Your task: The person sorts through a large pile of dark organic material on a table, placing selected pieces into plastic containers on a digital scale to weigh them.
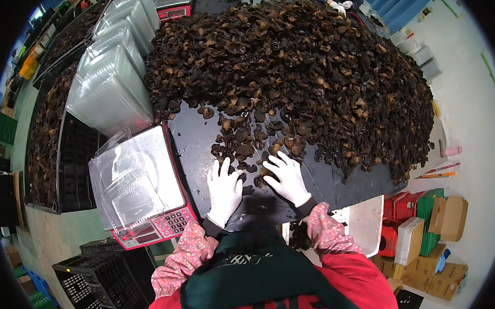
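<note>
Here, your left hand [225, 190] and right hand [287, 180] are spread, each grip apart, among loose wood-ear mushrooms [244, 150] on the desk [195, 136]. Beyond, the main mushroom heap [299, 68] sits forward, presumably leaving working room before you.

The dark tabletop [192, 126] carries a broad heap of brown-black fungus [293, 68], far and right; loose pieces [244, 151] lie nearer, and a red scale [174, 222] stands at the left edge.
</note>
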`<state>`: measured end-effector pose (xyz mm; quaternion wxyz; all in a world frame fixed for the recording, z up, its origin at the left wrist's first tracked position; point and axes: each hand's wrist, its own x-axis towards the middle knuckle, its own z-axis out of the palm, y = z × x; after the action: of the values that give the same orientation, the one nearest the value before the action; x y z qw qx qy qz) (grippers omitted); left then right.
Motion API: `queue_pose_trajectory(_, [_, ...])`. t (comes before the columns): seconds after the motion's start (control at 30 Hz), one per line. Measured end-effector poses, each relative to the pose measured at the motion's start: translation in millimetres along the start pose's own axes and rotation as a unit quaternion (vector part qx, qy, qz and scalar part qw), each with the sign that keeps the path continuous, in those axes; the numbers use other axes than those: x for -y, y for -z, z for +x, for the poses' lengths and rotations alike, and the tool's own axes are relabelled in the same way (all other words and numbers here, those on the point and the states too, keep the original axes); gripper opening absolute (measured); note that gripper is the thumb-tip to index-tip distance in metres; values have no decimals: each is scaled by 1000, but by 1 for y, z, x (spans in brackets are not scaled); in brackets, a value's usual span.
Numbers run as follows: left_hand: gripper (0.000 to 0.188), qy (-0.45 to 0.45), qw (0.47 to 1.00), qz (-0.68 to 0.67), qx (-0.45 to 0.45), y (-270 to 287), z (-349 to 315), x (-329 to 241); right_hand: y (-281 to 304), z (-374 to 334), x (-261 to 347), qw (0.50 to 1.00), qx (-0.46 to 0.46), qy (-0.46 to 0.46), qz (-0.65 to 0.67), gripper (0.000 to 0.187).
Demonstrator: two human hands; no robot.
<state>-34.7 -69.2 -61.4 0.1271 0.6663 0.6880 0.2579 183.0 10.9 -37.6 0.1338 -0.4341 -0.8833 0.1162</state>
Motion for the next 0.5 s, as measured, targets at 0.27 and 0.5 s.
queue_pose_trajectory(0.27, [39, 17, 997, -19, -66, 2, 8, -4, -16, 119, -35, 986, -122, -34, 110, 49])
queue_pose_trajectory(0.5, [69, 112, 986, -52, -111, 7, 26, 6, -55, 165, 34, 998, -26, -49, -8, 64])
